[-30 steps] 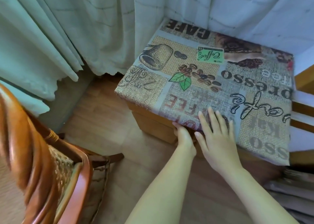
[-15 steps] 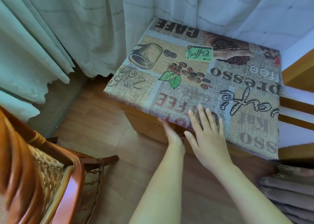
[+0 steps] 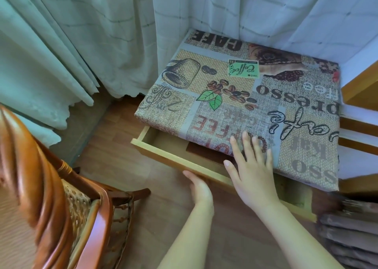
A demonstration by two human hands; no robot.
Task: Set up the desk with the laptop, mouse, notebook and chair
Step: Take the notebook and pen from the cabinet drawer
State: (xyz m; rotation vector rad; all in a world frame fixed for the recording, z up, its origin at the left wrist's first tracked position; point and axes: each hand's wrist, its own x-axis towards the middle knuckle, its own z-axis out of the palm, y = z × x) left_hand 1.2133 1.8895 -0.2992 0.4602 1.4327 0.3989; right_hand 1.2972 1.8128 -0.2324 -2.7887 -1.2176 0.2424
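Observation:
A small desk (image 3: 306, 138) covered with a coffee-print cloth stands in the corner. Its pale wooden drawer (image 3: 163, 152) is pulled partly out below the cloth's front edge. My left hand (image 3: 199, 187) grips the drawer's front from below. My right hand (image 3: 250, 170) lies flat, fingers spread, on the cloth at the desk's front edge. Something dark brown (image 3: 206, 151) shows inside the drawer, mostly hidden under the desk top. A wooden chair (image 3: 53, 197) with a woven cane seat stands at the lower left. No laptop or mouse is in view.
Pale curtains (image 3: 102, 33) hang behind and left of the desk. Wood-look floor (image 3: 126, 178) lies between chair and desk. A wooden frame (image 3: 362, 87) stands at the right edge. Dark ribbed cushions (image 3: 351, 234) sit at the lower right.
The drawer, shut in the earlier frames, has slid out toward me with my left hand on its front. My right hand has stayed on the cloth.

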